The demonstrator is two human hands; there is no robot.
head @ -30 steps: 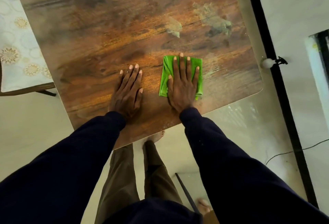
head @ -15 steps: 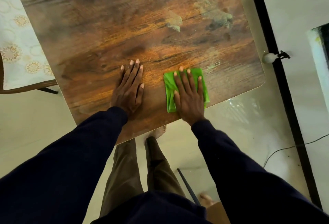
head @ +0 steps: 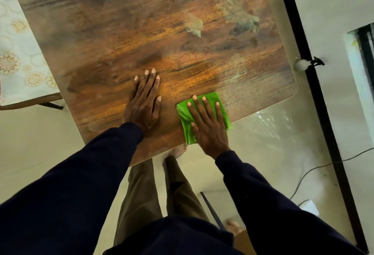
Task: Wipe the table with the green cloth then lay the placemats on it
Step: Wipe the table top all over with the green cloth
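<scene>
Green cloth [head: 185,117] lies folded at the near edge of the wood-grain table [head: 129,32], lower centre-right of the frame, reaching the rim. The right hand [head: 208,128] presses flat on it, fingers straight and slightly spread. The left hand [head: 142,102] rests palm-down on bare tabletop just left of the cloth, fingers straight and close together. A pale patterned sheet [head: 18,56] lies at the frame's left edge.

Thin cable [head: 321,165] on floor [head: 40,143]; possibly white knob [head: 302,64]
</scene>
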